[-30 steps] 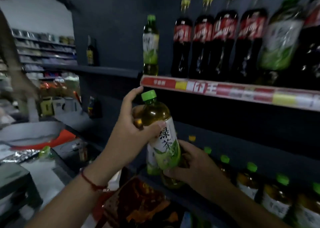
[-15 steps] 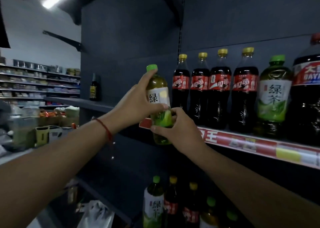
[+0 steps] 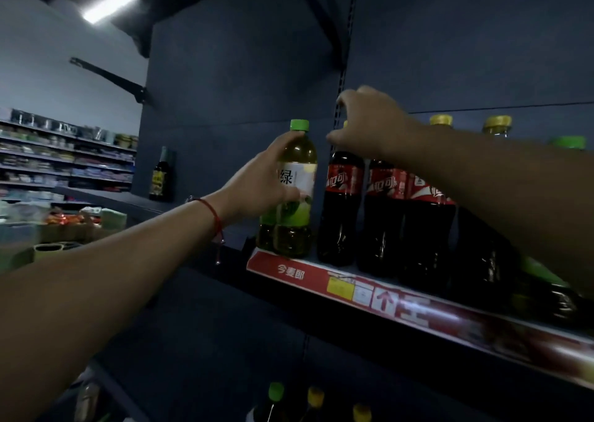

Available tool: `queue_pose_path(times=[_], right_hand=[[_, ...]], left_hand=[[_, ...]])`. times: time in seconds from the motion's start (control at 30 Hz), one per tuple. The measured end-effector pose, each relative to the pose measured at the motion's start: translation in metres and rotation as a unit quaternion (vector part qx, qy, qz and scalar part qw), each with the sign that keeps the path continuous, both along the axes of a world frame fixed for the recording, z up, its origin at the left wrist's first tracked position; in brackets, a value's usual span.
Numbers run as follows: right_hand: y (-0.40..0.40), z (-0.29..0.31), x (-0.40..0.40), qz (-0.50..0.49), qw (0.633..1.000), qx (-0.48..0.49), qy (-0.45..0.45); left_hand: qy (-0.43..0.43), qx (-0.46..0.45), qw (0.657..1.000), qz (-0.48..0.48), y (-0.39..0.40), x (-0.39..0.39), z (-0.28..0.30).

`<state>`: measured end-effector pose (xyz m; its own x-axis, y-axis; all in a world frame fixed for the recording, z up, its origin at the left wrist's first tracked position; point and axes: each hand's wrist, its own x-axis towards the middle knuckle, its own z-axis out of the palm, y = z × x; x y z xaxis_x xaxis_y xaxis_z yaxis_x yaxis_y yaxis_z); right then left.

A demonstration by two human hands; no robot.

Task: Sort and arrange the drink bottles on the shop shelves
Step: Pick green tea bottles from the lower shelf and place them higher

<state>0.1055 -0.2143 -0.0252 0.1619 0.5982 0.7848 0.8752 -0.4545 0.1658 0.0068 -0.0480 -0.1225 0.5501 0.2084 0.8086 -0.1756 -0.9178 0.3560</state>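
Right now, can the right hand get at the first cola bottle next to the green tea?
Probably yes: the right hand hangs at the top of the first cola bottle, with nothing between them. The left hand grips the green tea bottle alongside.

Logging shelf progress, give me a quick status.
Left hand grips green tea bottle, standing at shelf end. Right hand on first cola bottle cap. Nothing blocking.

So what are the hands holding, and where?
The left hand grips the green tea bottle around its middle. The right hand is at a cola bottle's top.
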Motion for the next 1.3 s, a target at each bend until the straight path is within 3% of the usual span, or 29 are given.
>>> queue_pose_path(times=[0.3,0.43,0.63,0.77,0.93,1.1,1.2,1.3], right_hand=[[0.023,0.017,0.015,-0.111,0.987,-0.095,0.074],[0.024,0.013,0.02,-0.12,0.989,-0.073,0.036],[0.007,0.008,0.017,-0.07,0.996,-0.039,0.04],[-0.008,0.012,0.008,-0.012,0.999,-0.016,0.045],[-0.039,0.019,-0.009,0.104,0.967,-0.032,0.231],[-0.075,0.006,-0.016,0.153,0.96,0.012,0.235],[-0.103,-0.004,-0.018,0.189,0.948,0.059,0.249],[-0.127,-0.023,-0.023,0.239,0.919,0.093,0.298]], left_hand=[[0.016,0.041,0.999,-0.018,0.008,0.026,-0.005],[0.05,0.096,0.99,0.092,0.007,0.025,-0.004],[0.1,0.183,0.954,0.214,0.004,0.025,0.004],[0.118,0.154,0.958,0.211,0.003,0.027,0.004],[0.101,0.133,0.965,0.2,-0.002,0.027,-0.002],[0.088,0.098,0.958,0.255,-0.015,0.024,-0.013],[-0.02,0.055,0.98,0.19,-0.045,0.004,-0.028],[0.007,-0.072,0.997,-0.034,-0.094,-0.031,-0.05]])
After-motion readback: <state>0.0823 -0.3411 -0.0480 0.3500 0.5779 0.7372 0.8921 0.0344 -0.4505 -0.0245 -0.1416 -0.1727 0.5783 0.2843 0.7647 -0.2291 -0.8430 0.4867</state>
